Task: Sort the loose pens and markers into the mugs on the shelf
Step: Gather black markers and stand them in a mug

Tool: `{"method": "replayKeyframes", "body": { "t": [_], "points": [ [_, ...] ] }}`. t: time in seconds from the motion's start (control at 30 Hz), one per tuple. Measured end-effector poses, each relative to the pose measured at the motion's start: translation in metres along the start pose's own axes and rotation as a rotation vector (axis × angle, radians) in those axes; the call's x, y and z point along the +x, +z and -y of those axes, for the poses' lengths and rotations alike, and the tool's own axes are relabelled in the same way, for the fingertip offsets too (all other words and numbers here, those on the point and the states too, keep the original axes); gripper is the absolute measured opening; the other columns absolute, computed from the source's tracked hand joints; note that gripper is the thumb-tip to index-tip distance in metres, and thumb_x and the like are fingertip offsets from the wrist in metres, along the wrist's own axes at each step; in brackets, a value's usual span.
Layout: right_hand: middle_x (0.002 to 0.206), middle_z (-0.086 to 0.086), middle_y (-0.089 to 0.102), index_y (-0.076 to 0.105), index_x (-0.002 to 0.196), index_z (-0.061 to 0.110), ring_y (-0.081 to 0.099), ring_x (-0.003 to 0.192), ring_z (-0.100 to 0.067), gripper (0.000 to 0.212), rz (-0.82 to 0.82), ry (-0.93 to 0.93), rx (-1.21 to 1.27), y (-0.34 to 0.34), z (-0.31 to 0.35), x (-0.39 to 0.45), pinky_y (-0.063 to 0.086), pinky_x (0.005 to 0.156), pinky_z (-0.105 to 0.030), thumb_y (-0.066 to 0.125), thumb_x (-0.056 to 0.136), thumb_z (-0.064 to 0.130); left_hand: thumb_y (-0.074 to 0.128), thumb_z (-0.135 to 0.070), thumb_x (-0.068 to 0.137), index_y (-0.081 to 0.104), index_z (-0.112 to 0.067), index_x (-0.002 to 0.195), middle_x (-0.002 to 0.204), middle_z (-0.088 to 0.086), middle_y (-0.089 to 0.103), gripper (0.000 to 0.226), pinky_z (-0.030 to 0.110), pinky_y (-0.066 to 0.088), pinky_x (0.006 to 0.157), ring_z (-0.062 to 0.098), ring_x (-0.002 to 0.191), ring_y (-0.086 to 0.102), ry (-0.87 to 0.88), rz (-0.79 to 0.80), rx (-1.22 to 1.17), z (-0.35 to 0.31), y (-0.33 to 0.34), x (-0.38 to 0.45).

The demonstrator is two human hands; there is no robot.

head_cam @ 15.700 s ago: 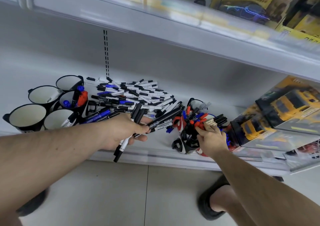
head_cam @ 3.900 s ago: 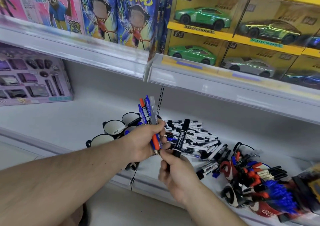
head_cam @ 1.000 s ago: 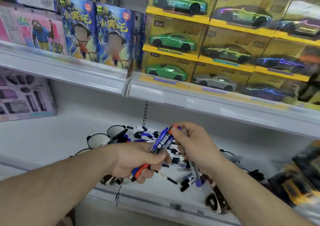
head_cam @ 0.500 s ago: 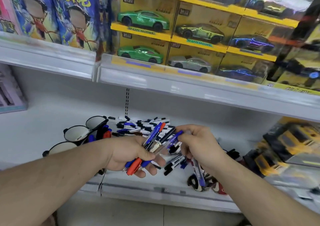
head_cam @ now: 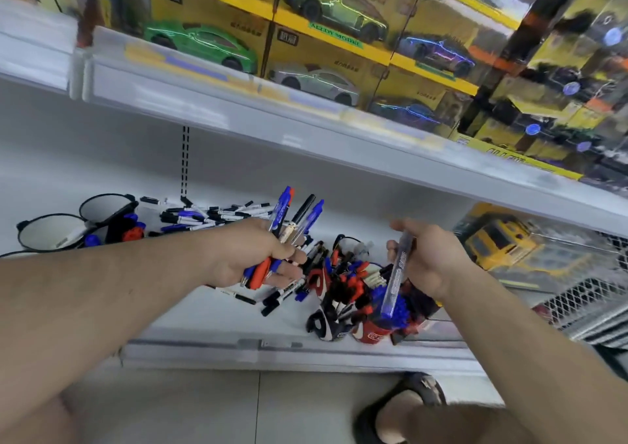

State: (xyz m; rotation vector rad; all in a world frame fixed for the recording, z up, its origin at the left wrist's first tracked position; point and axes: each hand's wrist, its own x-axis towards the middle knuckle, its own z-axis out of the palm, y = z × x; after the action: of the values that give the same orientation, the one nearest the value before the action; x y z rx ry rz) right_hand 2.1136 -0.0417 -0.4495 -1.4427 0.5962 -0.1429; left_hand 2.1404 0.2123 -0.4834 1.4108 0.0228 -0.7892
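Observation:
My left hand (head_cam: pixel 253 255) grips a bundle of pens (head_cam: pixel 289 217), blue, red and black, fanned upward above the shelf. A single clear pen with a blue tip (head_cam: pixel 396 275) hangs downward, held by my right hand (head_cam: pixel 426 256) over the red and black mugs (head_cam: pixel 353 307) crammed with red, blue and black pens. A loose pile of markers (head_cam: pixel 210 217) lies on the white shelf behind my left hand. Black mugs with white insides (head_cam: pixel 51 231) stand at the far left; one holds a few blue and red pens.
The white shelf edge (head_cam: pixel 272 345) runs across below the hands. Boxed yellow toy trucks (head_cam: pixel 503 243) and a wire mesh basket (head_cam: pixel 584 304) sit to the right. An upper shelf with boxed toy cars (head_cam: pixel 204 40) overhangs. A sandalled foot (head_cam: pixel 401 409) stands on the tiled floor.
My right hand has moved right, away from the bundle, taking one blue-tipped pen over the right mugs. The view swung right and down.

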Motion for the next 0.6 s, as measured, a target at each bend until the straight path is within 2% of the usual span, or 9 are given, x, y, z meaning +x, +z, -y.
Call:
{"method": "replayKeyframes", "body": {
  "t": [0.1, 0.17, 0.27, 0.37, 0.43, 0.6],
  "points": [
    [0.075, -0.007, 0.054, 0.061, 0.086, 0.008, 0.049, 0.070, -0.019, 0.012, -0.140, -0.083, -0.215, -0.012, -0.004, 0.011, 0.035, 0.059, -0.029, 0.056, 0.096, 0.013, 0.051, 0.000, 0.098, 0.063, -0.008, 0.110, 0.099, 0.008, 0.076, 0.018, 0.035, 0.062, 0.071, 0.022, 0.088, 0.074, -0.010, 0.038, 0.021, -0.008, 0.002, 0.003],
    [0.088, -0.002, 0.058, 0.064, 0.096, 0.012, 0.051, 0.072, -0.015, 0.005, -0.220, -0.123, -0.233, -0.019, -0.005, 0.017, 0.034, 0.059, -0.028, 0.060, 0.094, 0.013, 0.051, -0.002, 0.099, 0.065, -0.012, 0.109, 0.101, 0.006, 0.076, 0.020, 0.036, 0.059, 0.078, 0.020, 0.093, 0.073, -0.022, 0.054, 0.053, -0.008, 0.002, 0.007],
    [0.087, -0.002, 0.061, 0.062, 0.108, 0.011, 0.056, 0.075, -0.017, 0.015, -0.331, -0.227, -0.223, -0.028, -0.010, 0.031, 0.042, 0.062, -0.027, 0.058, 0.094, 0.008, 0.051, -0.003, 0.099, 0.066, -0.015, 0.112, 0.101, 0.002, 0.076, 0.023, 0.035, 0.058, 0.075, 0.017, 0.093, 0.073, -0.046, 0.063, 0.111, -0.007, 0.001, 0.021],
    [0.088, -0.002, 0.066, 0.063, 0.099, 0.018, 0.064, 0.088, -0.024, 0.012, -0.406, -0.363, -0.387, -0.036, -0.019, 0.049, 0.052, 0.081, -0.037, 0.060, 0.091, 0.010, 0.051, -0.004, 0.099, 0.066, -0.015, 0.115, 0.101, 0.002, 0.076, 0.024, 0.032, 0.059, 0.068, 0.017, 0.092, 0.073, -0.074, 0.024, 0.128, -0.006, -0.003, 0.038],
    [0.094, -0.001, 0.069, 0.061, 0.095, 0.024, 0.065, 0.094, -0.022, 0.011, -0.436, -0.422, -0.519, -0.040, -0.026, 0.061, 0.053, 0.091, -0.040, 0.061, 0.090, 0.014, 0.052, -0.003, 0.099, 0.064, -0.013, 0.117, 0.100, 0.003, 0.076, 0.024, 0.029, 0.059, 0.062, 0.017, 0.088, 0.074, -0.100, -0.002, 0.107, -0.004, -0.005, 0.048],
    [0.098, -0.001, 0.070, 0.062, 0.097, 0.023, 0.065, 0.095, -0.024, 0.009, -0.454, -0.466, -0.689, -0.035, -0.043, 0.102, 0.052, 0.092, -0.039, 0.059, 0.091, 0.017, 0.054, -0.005, 0.098, 0.061, -0.010, 0.119, 0.099, 0.000, 0.076, 0.023, 0.028, 0.060, 0.064, 0.017, 0.087, 0.074, -0.138, 0.003, 0.075, 0.002, -0.003, 0.066]
  ]
}}
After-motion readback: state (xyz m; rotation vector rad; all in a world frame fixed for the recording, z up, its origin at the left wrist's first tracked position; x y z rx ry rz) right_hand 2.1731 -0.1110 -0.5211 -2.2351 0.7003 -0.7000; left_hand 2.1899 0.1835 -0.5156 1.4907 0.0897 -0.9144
